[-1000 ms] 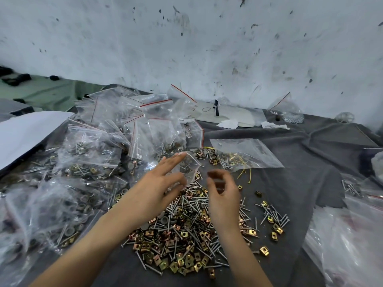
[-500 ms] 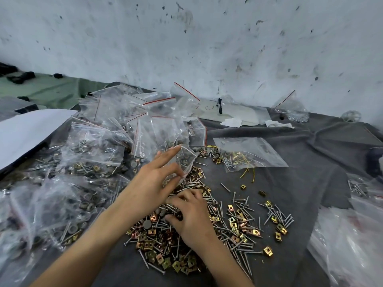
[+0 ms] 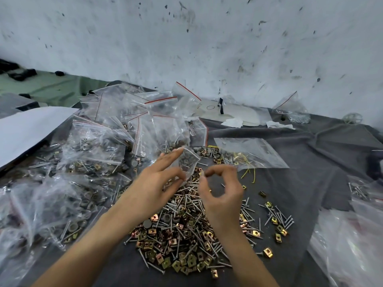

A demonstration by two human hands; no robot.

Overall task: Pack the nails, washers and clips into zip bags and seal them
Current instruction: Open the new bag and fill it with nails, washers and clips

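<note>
The person's left hand [image 3: 157,183] holds a small clear plastic zip bag [image 3: 192,160] just above the bench covered in dark grey cloth [image 3: 310,183]. The thumb and the bent fingers pinch the near side of the bag. The first finger lies straight along it. A few dark round washers [image 3: 183,162] sit inside the bag.

The right hand [image 3: 223,195] is up in the air just beside the bag. Its thumb and first finger curl into a ring, and the tips almost touch. I cannot tell if they pinch something tiny.

Under both hands lies a big heap of loose grey nails, gold square clips and dark washers [image 3: 182,235]. To the left is a pile of filled clear zip bags with red strips [image 3: 107,150]. Behind the right hand lies a flat clear bag with thin yellow wires [image 3: 250,154]. A white sheet [image 3: 24,129] lies at the far left. A stained white wall [image 3: 207,48] stands behind it all.
</note>
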